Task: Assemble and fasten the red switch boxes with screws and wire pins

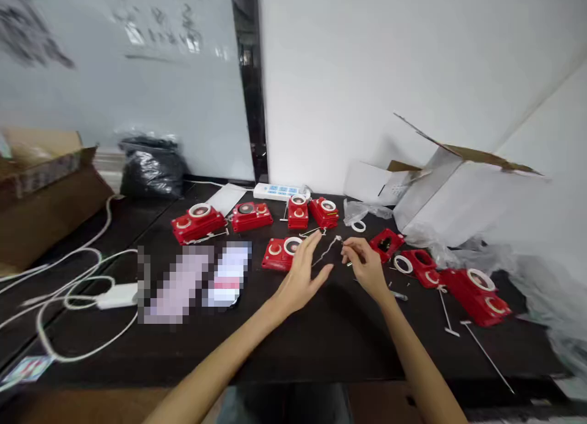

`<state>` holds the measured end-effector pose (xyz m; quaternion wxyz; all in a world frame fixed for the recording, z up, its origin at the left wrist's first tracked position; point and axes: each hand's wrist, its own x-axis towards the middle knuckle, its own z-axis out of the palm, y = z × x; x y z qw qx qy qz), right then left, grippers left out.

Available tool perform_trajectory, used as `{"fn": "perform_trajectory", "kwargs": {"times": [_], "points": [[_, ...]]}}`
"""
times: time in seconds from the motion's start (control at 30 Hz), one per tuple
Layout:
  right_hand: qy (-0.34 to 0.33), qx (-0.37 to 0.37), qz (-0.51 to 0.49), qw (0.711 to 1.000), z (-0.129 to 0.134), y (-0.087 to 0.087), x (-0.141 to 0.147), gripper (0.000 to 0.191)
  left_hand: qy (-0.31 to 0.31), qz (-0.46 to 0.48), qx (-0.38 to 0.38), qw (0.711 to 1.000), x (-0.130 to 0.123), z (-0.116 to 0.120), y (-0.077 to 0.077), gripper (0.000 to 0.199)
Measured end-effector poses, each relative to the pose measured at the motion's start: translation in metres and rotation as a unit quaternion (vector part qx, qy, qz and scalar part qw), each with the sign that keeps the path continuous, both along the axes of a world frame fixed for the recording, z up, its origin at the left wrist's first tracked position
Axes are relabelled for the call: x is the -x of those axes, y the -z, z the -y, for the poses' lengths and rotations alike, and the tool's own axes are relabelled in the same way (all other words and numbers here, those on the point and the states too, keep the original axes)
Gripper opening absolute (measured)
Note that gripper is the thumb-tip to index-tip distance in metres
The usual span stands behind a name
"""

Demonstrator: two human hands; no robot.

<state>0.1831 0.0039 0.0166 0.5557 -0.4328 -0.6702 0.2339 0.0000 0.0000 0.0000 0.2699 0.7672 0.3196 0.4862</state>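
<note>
My left hand (298, 278) is open, fingers stretched and thumb apart, beside a red box (271, 262) with a round knob and a white ring, which it partly covers. A thin metal chain (326, 248) runs between my two hands. At its upper end the fingers of my right hand (364, 264) are pinched together on it. Just right of that hand lies an opened red housing (386, 243) with a dark round hole. A small screwdriver-like tool (400, 296) and a few screws are close below the right hand.
More red boxes (197, 221) stand along the back, near a white power strip (280, 190). Right are a red box (477, 292), a thin metal T-bar (488, 350), plastic wrap and a white carton (431, 195). Left are white cables (41, 326), a phone (228, 274) and a cardboard box (50, 186).
</note>
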Motion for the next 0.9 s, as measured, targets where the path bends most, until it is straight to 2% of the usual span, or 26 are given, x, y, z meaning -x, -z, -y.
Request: {"fn": "perform_trajectory", "kwargs": {"times": [0.13,0.23,0.33,0.47,0.7,0.9], "points": [[-0.086,0.051,-0.061,0.993,-0.005,-0.003,0.016,0.01,0.02,0.102,0.086,0.991,-0.014,-0.006,0.002,0.052],[-0.145,0.108,-0.115,0.977,-0.001,0.006,0.024,0.015,0.041,0.179,0.156,0.971,-0.01,-0.01,0.006,0.039],[-0.18,0.147,-0.145,0.962,0.005,0.016,0.027,0.019,0.053,0.228,0.195,0.953,-0.002,-0.012,0.009,0.029],[-0.184,0.153,-0.173,0.955,0.009,0.017,0.028,0.018,0.051,0.239,0.199,0.949,0.003,-0.012,0.008,0.023],[-0.185,0.157,-0.184,0.953,0.012,0.013,0.027,0.017,0.029,0.235,0.185,0.954,0.005,-0.008,-0.001,0.024],[-0.212,0.166,-0.182,0.946,0.016,0.015,0.032,0.017,0.019,0.211,0.16,0.964,0.005,-0.006,0.002,0.023]]}}
